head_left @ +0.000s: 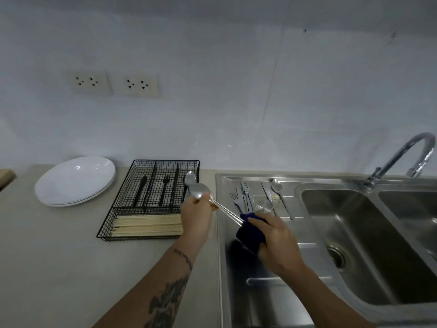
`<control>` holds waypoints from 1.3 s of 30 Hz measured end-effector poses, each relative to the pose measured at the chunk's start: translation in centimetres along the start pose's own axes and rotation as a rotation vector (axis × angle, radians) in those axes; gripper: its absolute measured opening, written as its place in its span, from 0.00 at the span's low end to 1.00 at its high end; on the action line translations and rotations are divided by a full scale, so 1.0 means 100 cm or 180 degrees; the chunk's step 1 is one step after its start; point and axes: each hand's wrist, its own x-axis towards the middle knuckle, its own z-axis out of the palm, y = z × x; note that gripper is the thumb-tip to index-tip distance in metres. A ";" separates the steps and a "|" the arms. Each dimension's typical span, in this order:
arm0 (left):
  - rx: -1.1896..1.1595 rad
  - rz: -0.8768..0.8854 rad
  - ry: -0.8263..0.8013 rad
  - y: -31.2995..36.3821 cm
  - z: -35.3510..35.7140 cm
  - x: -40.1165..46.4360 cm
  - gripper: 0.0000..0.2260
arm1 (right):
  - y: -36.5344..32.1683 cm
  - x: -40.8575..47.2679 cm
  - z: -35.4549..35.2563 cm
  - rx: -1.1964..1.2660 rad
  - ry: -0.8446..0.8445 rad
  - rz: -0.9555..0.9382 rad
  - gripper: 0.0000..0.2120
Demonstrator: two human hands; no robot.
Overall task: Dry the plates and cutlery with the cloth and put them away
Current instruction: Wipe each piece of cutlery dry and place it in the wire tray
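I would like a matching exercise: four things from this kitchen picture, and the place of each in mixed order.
1. white plates
2. blue cloth
3. wooden chopsticks
4. black fork

a. in the right hand
b. wire tray, front compartment
c. stacked on the counter, left of the tray
d. wire tray, middle rear compartment

Pairs: 1-c, 2-a, 3-b, 4-d

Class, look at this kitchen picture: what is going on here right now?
A person is drying cutlery at a sink. The left hand grips two spoons by the bowls, while the right hand wraps a blue cloth round their handles. More forks and knives wait on the drainboard. A wire cutlery tray on the counter already holds black cutlery and chopsticks, and white plates are stacked beside it.
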 end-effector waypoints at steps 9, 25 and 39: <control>0.1709 0.0627 -0.0136 0.018 -0.016 0.076 0.23 | 0.006 0.022 0.010 0.0453 -0.0007 0.0322 0.31; 0.2555 0.0191 -0.0328 -0.002 0.009 0.162 0.11 | 0.038 0.049 0.015 0.0768 -0.0204 0.0841 0.33; 0.3132 0.1289 -0.1799 -0.066 0.152 0.058 0.15 | 0.112 0.013 -0.010 0.0465 0.0123 0.1591 0.33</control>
